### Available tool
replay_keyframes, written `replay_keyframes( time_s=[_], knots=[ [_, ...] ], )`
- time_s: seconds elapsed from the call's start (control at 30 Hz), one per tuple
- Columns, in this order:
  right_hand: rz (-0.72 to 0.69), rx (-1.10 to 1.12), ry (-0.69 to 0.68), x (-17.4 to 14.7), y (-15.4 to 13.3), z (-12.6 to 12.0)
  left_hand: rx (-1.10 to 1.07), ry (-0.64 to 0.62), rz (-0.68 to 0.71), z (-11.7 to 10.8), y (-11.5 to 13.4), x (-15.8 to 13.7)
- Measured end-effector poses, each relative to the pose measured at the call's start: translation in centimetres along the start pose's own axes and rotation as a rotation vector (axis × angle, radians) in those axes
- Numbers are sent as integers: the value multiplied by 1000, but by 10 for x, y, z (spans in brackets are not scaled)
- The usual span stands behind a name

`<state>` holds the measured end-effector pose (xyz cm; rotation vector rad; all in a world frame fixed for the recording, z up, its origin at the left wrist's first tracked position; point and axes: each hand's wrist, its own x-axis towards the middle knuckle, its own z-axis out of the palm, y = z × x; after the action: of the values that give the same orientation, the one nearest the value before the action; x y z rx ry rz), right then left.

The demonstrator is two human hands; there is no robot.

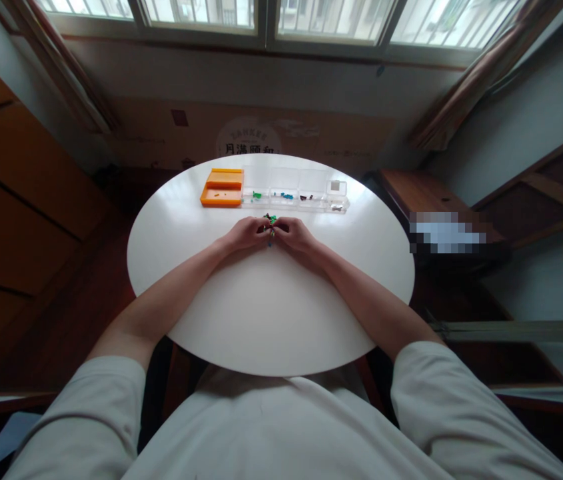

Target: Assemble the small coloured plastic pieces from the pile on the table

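Observation:
Over the far half of a white round table (pixel 271 313), my left hand (pixel 247 233) and my right hand (pixel 297 235) meet with their fingers closed. Between the fingertips is a small multicoloured cluster of pieces (pixel 273 219), green with dark and blue bits. My fingers cover most of it, and its exact kind is too small to tell. Just beyond the hands stands an orange box (pixel 222 202) with its lid raised. To its right is a row of transparent compartments (pixel 284 177) holding tiny green pieces (pixel 256 195), blue pieces (pixel 287 196) and dark brown pieces (pixel 306 197).
At the row's right end, a small transparent compartment (pixel 340 207) holds something pale. A brown wooden stand (pixel 411 190) with a blurred-out patch lies right of the table. Behind the table are a printed cardboard panel (pixel 331 130) and windows. An orange-brown cabinet (pixel 21 180) is at left.

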<state>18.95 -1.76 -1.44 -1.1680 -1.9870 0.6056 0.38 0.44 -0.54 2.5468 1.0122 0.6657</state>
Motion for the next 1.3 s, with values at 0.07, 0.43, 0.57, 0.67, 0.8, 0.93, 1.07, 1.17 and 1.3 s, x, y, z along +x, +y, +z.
replay_keyframes(
  time_s=[0.07, 0.43, 0.57, 0.67, 0.8, 0.93, 1.07, 1.17, 1.3],
  knots=[
    [-4, 5, 1, 0, 1, 0, -3, 3, 2, 0, 0, 0],
    [-5, 7, 1, 1, 2, 1, 2, 11, 0, 0, 0, 0],
    [-6, 7, -1, 0, 1, 0, 2, 3, 5, 0, 0, 0],
    [-7, 5, -2, 0, 1, 0, 9, 4, 4, 0, -1, 0],
    [-7, 4, 3, 0, 1, 0, 2, 16, 14, 1, -2, 0],
    [-6, -13, 5, 0, 1, 0, -6, 21, 24, 2, -3, 0],
    [-8, -3, -2, 0, 1, 0, -11, 24, 23, 2, -4, 0],
    [-10, 4, -8, 0, 0, 0, -17, 20, 24, 2, -3, 0],
    [-9, -4, -7, 0, 0, 0, -16, 13, 19, 2, -2, 0]
  ],
)
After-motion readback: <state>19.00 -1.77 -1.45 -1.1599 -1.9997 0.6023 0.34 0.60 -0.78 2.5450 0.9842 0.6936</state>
